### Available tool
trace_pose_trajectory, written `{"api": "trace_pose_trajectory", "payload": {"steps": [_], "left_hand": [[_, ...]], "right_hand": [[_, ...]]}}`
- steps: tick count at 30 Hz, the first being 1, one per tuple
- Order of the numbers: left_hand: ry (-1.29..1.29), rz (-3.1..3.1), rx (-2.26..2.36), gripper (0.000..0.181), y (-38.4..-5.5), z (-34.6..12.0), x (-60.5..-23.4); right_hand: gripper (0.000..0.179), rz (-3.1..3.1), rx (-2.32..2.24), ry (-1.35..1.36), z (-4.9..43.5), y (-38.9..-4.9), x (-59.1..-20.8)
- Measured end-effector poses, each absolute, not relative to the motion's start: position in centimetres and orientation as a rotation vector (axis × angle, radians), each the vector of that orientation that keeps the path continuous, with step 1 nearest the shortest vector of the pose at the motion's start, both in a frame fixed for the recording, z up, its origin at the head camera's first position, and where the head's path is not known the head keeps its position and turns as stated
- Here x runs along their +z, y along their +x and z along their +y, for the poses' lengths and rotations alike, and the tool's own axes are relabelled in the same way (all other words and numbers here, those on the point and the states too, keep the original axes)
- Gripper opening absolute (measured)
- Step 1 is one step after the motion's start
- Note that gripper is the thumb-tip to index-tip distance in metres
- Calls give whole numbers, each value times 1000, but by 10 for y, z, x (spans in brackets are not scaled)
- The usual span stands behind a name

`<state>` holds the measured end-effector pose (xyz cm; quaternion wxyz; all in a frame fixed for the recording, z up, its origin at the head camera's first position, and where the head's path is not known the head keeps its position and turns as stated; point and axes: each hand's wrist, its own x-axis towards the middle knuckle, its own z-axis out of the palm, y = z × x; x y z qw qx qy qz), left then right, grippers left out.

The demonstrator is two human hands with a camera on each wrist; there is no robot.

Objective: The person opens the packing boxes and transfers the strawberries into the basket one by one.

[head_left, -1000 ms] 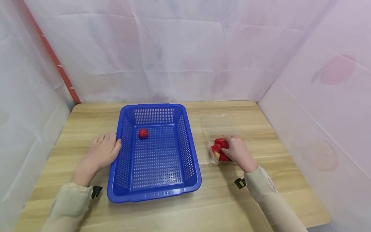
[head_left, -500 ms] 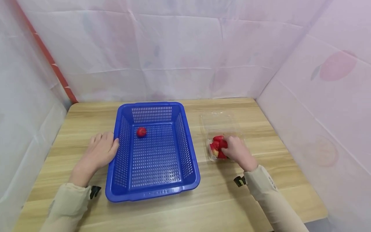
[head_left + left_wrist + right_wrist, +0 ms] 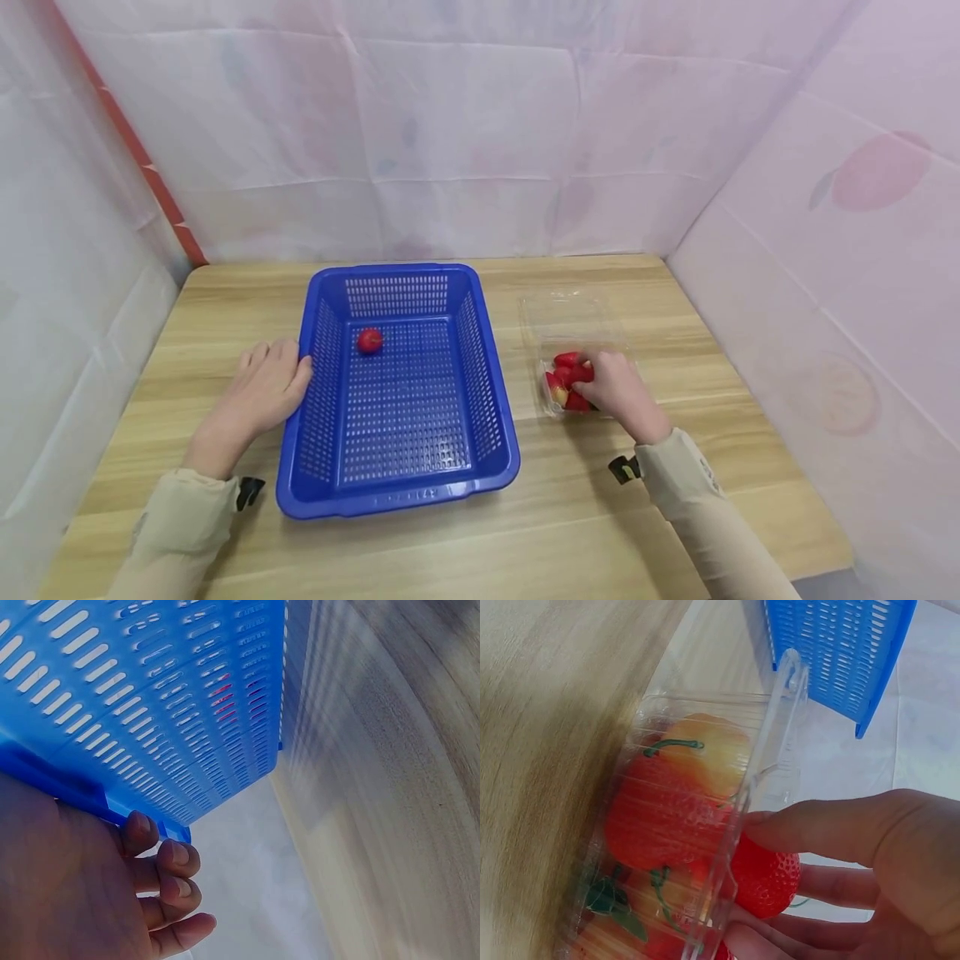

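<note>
My left hand [image 3: 262, 387] holds the left rim of a blue plastic basket [image 3: 498, 417]. In the left wrist view, its fingers [image 3: 180, 855] curl below the rim, and the thumb is hidden. A small round red fruit [image 3: 370, 340] lies in the basket's far left part. On the right, my right hand [image 3: 618, 392] reaches into a clear plastic clamshell box [image 3: 551, 408]. Thumb and fingers pinch a dimpled red strawberry [image 3: 761, 877], best seen in the right wrist view. Several other red and yellow fruits [image 3: 660, 810], some with green stems, crowd the box around it.
The wooden table [image 3: 480, 542] bears the basket and the box, whose transparent lid [image 3: 566, 312] is folded back away from me. White printed sheets [image 3: 465, 117] hang behind the table and on both sides. A red strip [image 3: 135, 142] runs down the left corner.
The view shifts slightly with the head. Both hands keep their places, the left at the basket rim and the right in the fruit box.
</note>
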<state>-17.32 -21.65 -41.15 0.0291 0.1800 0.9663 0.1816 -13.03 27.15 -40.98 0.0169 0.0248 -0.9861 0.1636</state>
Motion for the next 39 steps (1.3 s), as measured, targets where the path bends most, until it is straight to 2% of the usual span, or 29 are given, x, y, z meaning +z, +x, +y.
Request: {"api": "trace_pose_trajectory", "payload": {"steps": [22,32,39], "left_hand": [[541,2969,582,34,-174,-217,-412],[536,2959,593,35,-174,-216,-411],[514,2950,603,37,-173,-217,-411]], "right_hand": [[25,-2963,647,119,269,-131,-399],[30,-2971,748,19,250,-136,-380],[32,-2978,862,48,232,-140,-366]]}}
